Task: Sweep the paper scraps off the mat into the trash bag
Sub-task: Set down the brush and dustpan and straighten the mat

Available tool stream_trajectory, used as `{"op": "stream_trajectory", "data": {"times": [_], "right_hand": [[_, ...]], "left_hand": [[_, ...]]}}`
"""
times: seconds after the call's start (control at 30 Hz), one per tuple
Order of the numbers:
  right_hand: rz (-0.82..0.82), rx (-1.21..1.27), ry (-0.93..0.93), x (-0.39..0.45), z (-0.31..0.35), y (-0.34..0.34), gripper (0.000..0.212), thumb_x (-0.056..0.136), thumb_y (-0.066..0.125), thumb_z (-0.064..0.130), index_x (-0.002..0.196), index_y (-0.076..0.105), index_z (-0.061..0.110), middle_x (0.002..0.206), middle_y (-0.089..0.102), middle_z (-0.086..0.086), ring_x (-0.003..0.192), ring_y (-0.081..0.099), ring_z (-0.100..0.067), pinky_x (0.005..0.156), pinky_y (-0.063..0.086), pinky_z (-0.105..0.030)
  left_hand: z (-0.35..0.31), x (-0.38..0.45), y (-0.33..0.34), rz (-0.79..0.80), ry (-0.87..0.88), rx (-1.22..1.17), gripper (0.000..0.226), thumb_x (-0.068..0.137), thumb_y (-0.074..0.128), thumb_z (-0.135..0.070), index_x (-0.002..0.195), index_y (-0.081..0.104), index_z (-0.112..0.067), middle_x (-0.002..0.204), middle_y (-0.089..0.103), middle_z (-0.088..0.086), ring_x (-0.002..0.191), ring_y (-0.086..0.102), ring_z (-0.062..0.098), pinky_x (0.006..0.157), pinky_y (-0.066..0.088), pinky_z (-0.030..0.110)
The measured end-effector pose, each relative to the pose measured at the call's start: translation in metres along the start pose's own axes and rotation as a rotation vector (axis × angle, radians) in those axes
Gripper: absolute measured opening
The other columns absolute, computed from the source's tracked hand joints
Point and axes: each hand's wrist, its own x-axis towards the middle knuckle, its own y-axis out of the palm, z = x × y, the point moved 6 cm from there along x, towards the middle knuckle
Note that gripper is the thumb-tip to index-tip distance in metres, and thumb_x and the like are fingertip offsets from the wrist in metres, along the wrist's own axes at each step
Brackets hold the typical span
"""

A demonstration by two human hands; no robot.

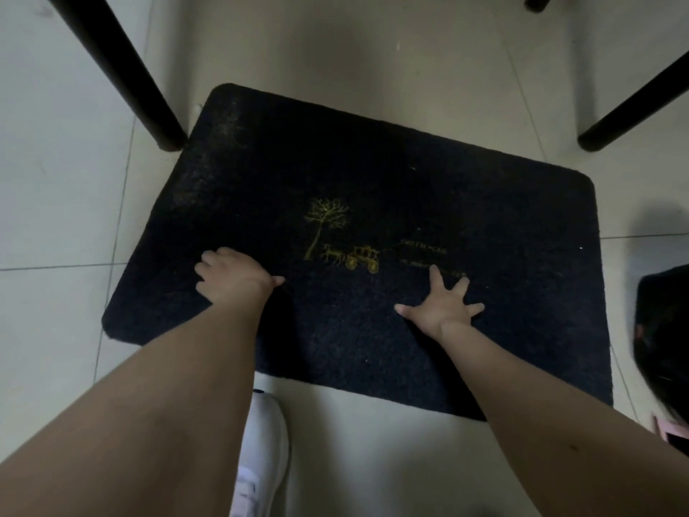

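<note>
The dark mat [373,181] lies flat on the tiled floor [67,218], its far left corner beside a black furniture leg [123,72]. The right hand [445,305] presses on the mat with fingers spread, just below its gold carriage print [352,257]. The left hand [233,276] rests left of that print, fingers bent; the black trash bag [663,341] sits off the mat's right edge, with tiny pale scraps [581,248] near that edge.

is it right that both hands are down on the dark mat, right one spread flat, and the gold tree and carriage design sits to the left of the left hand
Not quite. In the head view the gold tree and carriage design lies between the hands and farther from the person, to the right of the left hand, not to its left. The rest holds: both hands are down on the dark mat, and the right hand is spread flat.
</note>
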Motion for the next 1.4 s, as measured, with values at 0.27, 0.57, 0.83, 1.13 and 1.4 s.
{"op": "stream_trajectory", "data": {"times": [0.27,0.57,0.83,1.13,1.4], "right_hand": [[0.011,-0.038,-0.028,0.006,0.005,-0.001,0.104,0.075,0.070,0.057,0.147,-0.005,0.047,0.157,-0.023,-0.007,0.139,-0.013,-0.053,0.116,0.008,-0.058],[-0.005,-0.040,-0.042,0.008,0.006,-0.004,0.103,0.075,0.073,0.051,0.148,0.000,0.046,0.158,-0.019,-0.009,0.141,-0.007,-0.050,0.116,0.001,-0.054],[-0.020,-0.050,-0.066,0.013,0.006,-0.003,0.103,0.075,0.073,0.050,0.149,0.002,0.044,0.158,-0.016,-0.012,0.144,-0.002,-0.045,0.116,-0.004,-0.054],[-0.007,-0.004,-0.097,0.007,0.009,-0.002,0.097,0.079,0.071,0.048,0.148,0.003,0.046,0.159,-0.017,-0.005,0.143,-0.010,-0.044,0.116,0.004,-0.051],[0.014,0.026,-0.145,0.010,0.016,-0.004,0.096,0.079,0.073,0.042,0.146,0.006,0.050,0.158,-0.020,0.006,0.141,-0.020,-0.042,0.111,0.013,-0.066]], "left_hand": [[0.032,0.032,-0.018,-0.140,0.035,-0.088,0.082,0.075,0.069,-0.056,0.133,0.040,-0.005,0.139,0.037,0.017,0.131,0.036,0.035,0.105,0.033,0.048],[0.064,0.081,-0.040,0.028,-0.116,-0.109,0.125,0.057,0.077,-0.065,0.147,0.017,-0.004,0.152,0.023,0.018,0.142,0.021,0.034,0.116,0.023,0.050],[0.052,0.067,-0.073,-0.141,0.023,-0.051,0.063,0.080,0.069,-0.042,0.129,0.050,-0.006,0.134,0.045,0.017,0.128,0.040,0.035,0.100,0.039,0.044],[-0.023,-0.041,-0.052,-0.303,0.730,0.288,0.023,0.093,0.040,-0.004,0.112,0.053,-0.004,0.119,0.049,0.018,0.103,0.055,0.037,0.061,0.037,0.039],[0.003,-0.031,-0.039,-0.257,0.559,0.270,0.029,0.095,0.038,-0.001,0.114,0.059,0.005,0.124,0.045,0.027,0.102,0.053,0.040,0.074,0.051,0.045]]}}
